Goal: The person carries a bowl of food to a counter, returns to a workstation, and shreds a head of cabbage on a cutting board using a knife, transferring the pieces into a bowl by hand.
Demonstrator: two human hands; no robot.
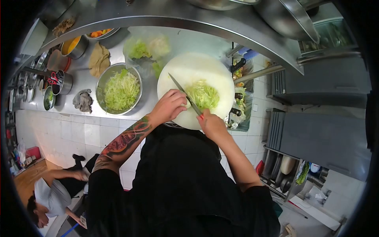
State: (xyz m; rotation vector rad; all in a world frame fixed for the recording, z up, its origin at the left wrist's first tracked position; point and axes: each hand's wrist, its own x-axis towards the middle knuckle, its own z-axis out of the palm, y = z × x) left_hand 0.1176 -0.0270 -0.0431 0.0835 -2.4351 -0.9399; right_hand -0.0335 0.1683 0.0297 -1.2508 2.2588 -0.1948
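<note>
Head view: right hand (214, 125), fingers round knife (182, 90) by shredded greens (205, 96); left hand (169, 106), fingers curled, grip unclear.

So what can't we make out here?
All in the head view:
- knife handle: mostly hidden by right hand
- what's under left hand: hidden by it
- bowl bottom: under shredded greens
- bag contents: blurred by the plastic
- upper basin: cut by top edge

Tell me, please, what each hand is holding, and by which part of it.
The right hand holds the knife by its handle. Whether the left hand grips anything cannot be told.
</note>
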